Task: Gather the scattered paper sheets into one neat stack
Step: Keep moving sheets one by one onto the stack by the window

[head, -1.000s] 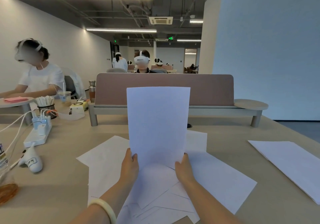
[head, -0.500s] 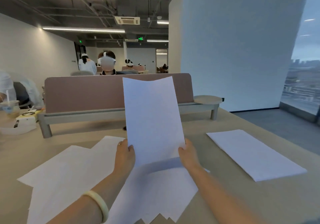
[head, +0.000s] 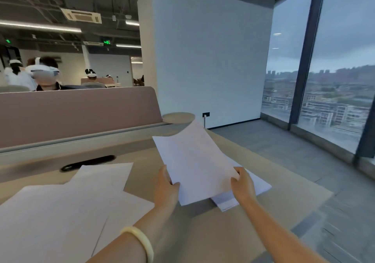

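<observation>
Head cam: tan table (head: 203,232), plain white loose sheets (head: 60,212) overlapping messily on its left side. The held sheet (head: 194,161), blank and tilted, hangs just over a small paper stack (head: 261,183) near the right edge. Left hand (head: 165,189) and right hand (head: 242,187) each pinch a near corner.

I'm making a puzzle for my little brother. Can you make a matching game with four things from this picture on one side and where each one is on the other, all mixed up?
Things
1. held sheet
2. scattered sheets
3. bracelet
4. stack

Places
A. worn on the arm, just behind the left hand
B. lying on the table, under the raised sheet
C. tilted in the air, pinched by the left hand and the right hand
D. spread out on the left part of the table

Pairs: 1-C, 2-D, 3-A, 4-B
</observation>
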